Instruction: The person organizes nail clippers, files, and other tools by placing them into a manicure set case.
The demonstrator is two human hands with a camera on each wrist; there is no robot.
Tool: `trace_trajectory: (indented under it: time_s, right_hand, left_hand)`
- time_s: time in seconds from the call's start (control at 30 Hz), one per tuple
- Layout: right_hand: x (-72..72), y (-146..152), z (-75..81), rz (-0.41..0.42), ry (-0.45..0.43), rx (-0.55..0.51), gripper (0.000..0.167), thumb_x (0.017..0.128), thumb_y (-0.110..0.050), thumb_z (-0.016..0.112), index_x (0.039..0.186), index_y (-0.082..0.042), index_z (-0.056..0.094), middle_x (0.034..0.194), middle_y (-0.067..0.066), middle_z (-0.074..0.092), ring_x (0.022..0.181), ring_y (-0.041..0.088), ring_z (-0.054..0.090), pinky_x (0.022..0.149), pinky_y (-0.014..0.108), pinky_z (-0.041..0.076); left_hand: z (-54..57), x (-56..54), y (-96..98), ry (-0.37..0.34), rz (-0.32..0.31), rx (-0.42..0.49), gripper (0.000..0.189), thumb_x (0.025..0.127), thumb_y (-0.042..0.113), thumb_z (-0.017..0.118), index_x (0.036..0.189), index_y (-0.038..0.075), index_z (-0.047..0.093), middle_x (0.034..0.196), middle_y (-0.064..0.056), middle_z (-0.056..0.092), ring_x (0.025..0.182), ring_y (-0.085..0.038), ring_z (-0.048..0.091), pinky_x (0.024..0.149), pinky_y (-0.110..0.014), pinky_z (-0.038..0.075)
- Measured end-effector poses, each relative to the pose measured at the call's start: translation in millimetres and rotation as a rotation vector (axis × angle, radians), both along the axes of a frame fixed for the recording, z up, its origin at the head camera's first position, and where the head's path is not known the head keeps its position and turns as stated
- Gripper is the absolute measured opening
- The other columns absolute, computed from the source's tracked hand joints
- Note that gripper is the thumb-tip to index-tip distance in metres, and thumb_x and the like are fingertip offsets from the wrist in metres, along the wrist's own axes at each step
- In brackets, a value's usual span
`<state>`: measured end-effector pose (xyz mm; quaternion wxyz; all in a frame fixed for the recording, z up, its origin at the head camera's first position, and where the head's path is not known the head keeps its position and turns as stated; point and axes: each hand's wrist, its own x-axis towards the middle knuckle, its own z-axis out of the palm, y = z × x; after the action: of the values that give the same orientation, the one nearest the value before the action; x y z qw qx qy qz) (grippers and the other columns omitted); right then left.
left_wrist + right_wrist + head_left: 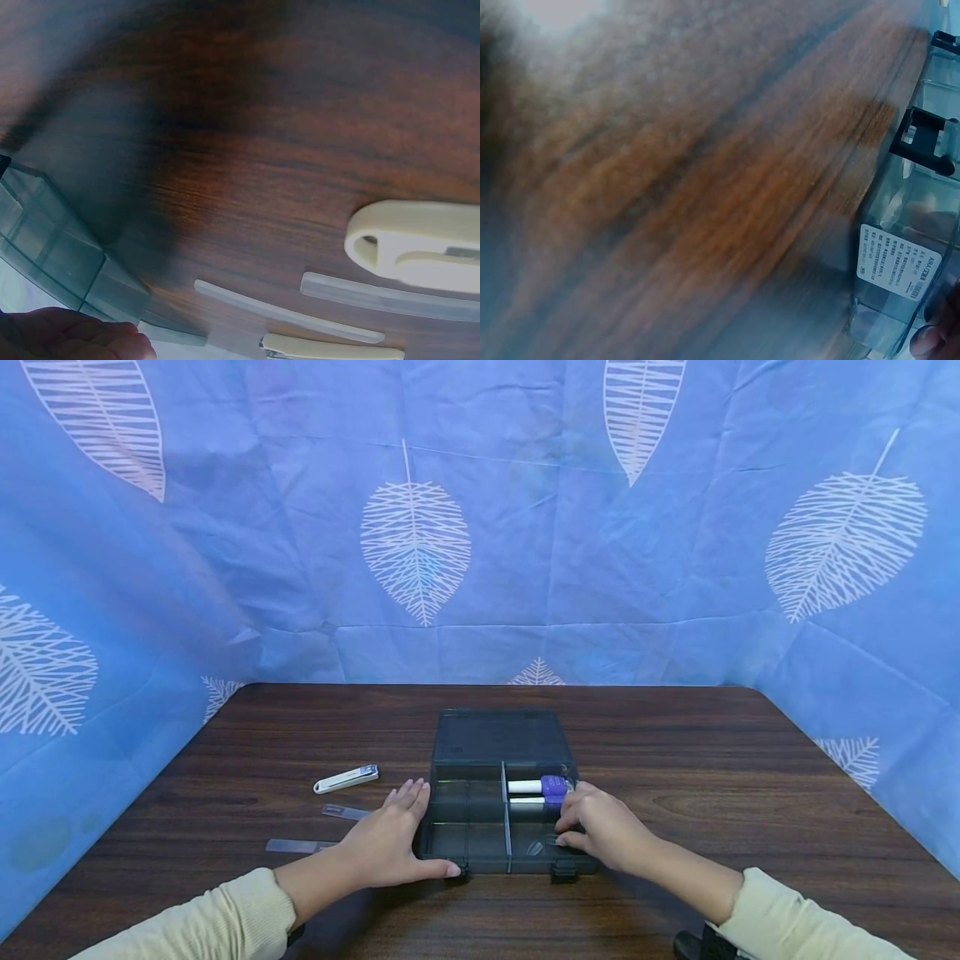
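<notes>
A dark translucent divided box (507,853) lies with its lid (502,735) back, at the middle of the table. Two nail polish bottles (553,784), purple with white caps, lie side by side in its right half. My left hand (386,835) rests along the box's left side, fingers extended, thumb at the front left corner. My right hand (609,828) reaches over the right wall, its bent fingers beside the bottles' purple ends and its thumb low in the compartment. I cannot tell whether it grips anything. A labelled box wall (900,262) shows in the right wrist view.
Left of the box lie a nail clipper (347,778) and two clear strips (296,846), partly behind the left arm. A larger cream-coloured tool (420,247) shows in the left wrist view. Black latches (564,871) stick out at the box's front. Blue leaf-print cloth (480,568) hangs behind the table.
</notes>
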<state>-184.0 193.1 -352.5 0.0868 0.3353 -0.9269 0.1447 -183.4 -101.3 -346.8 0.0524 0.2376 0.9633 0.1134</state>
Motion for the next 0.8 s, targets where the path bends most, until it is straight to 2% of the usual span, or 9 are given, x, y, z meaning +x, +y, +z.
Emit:
trace_trajectory:
  time_s: [0.13, 0.27, 0.3, 0.4, 0.5, 0.6, 0.67, 0.8]
  right_hand:
    - [0.7, 1.2, 2.4, 0.020, -0.008, -0.069, 0.006, 0.076, -0.012, 0.074, 0.080, -0.008, 0.075, 0.077, -0.007, 0.064, 0.073, 0.006, 0.051, 0.063, 0.022, 0.049]
    - [3.1, 3.3, 5.3, 0.009, 0.055, -0.178, 0.008, 0.079, -0.013, 0.073, 0.084, -0.008, 0.074, 0.082, -0.005, 0.065, 0.079, 0.011, 0.057, 0.069, 0.027, 0.052]
    - [4.2, 3.9, 6.5, -0.003, 0.071, -0.194, 0.011, 0.079, -0.014, 0.072, 0.087, -0.007, 0.074, 0.085, -0.003, 0.065, 0.081, 0.013, 0.057, 0.066, 0.026, 0.051]
    - [7.7, 6.3, 10.8, -0.062, 0.088, -0.207, 0.029, 0.081, -0.024, 0.071, 0.101, -0.003, 0.070, 0.100, 0.004, 0.066, 0.094, 0.020, 0.059, 0.076, 0.035, 0.053]
    - [10.9, 10.5, 15.7, -0.122, 0.008, -0.178, 0.057, 0.080, -0.038, 0.070, 0.120, 0.002, 0.059, 0.118, 0.015, 0.061, 0.110, 0.031, 0.056, 0.085, 0.048, 0.050]
    - [12.4, 15.5, 16.6, -0.172, -0.097, -0.129, 0.080, 0.077, -0.051, 0.068, 0.132, 0.004, 0.048, 0.131, 0.022, 0.052, 0.120, 0.040, 0.048, 0.091, 0.055, 0.045]
    - [12.5, 18.5, 15.7, -0.188, -0.146, -0.088, 0.091, 0.074, -0.057, 0.068, 0.135, 0.006, 0.043, 0.136, 0.025, 0.046, 0.125, 0.043, 0.043, 0.095, 0.058, 0.041]
    - [12.4, 22.5, 12.6, -0.197, -0.190, -0.029, 0.103, 0.068, -0.062, 0.070, 0.136, 0.009, 0.039, 0.139, 0.028, 0.041, 0.129, 0.046, 0.037, 0.098, 0.059, 0.036]
  left_hand:
    - [-1.1, -0.8, -0.9, 0.002, 0.003, 0.000, 0.105, 0.073, 0.068, 0.062, 0.142, -0.005, 0.031, 0.148, -0.024, 0.030, 0.136, -0.038, 0.031, 0.103, -0.050, 0.037]
    - [-1.6, -0.9, -1.3, -0.002, 0.007, 0.002, 0.105, 0.073, 0.068, 0.061, 0.142, -0.004, 0.031, 0.148, -0.023, 0.030, 0.137, -0.038, 0.030, 0.103, -0.050, 0.038]
    - [-1.7, -0.9, -1.3, -0.002, 0.007, 0.002, 0.105, 0.073, 0.068, 0.061, 0.142, -0.004, 0.031, 0.148, -0.023, 0.030, 0.137, -0.038, 0.030, 0.103, -0.050, 0.038]
    - [-1.5, -0.8, -1.1, -0.002, 0.008, 0.003, 0.105, 0.073, 0.068, 0.061, 0.142, -0.004, 0.030, 0.148, -0.023, 0.029, 0.137, -0.038, 0.030, 0.103, -0.050, 0.037]
    - [-1.6, -0.6, -1.1, -0.001, 0.009, 0.002, 0.105, 0.073, 0.068, 0.061, 0.143, -0.004, 0.030, 0.148, -0.023, 0.029, 0.137, -0.038, 0.030, 0.103, -0.050, 0.037]
    - [-2.0, 0.1, -0.6, 0.001, 0.006, -0.001, 0.105, 0.072, 0.069, 0.061, 0.142, -0.004, 0.031, 0.148, -0.023, 0.030, 0.136, -0.038, 0.031, 0.103, -0.050, 0.038]
    - [-1.7, 0.2, -0.7, 0.001, 0.006, -0.001, 0.105, 0.072, 0.069, 0.061, 0.142, -0.004, 0.031, 0.148, -0.023, 0.030, 0.136, -0.038, 0.031, 0.103, -0.050, 0.038]
    - [-0.8, 1.0, -0.6, 0.001, 0.004, -0.002, 0.105, 0.072, 0.069, 0.061, 0.142, -0.004, 0.032, 0.148, -0.023, 0.031, 0.136, -0.038, 0.031, 0.103, -0.050, 0.037]
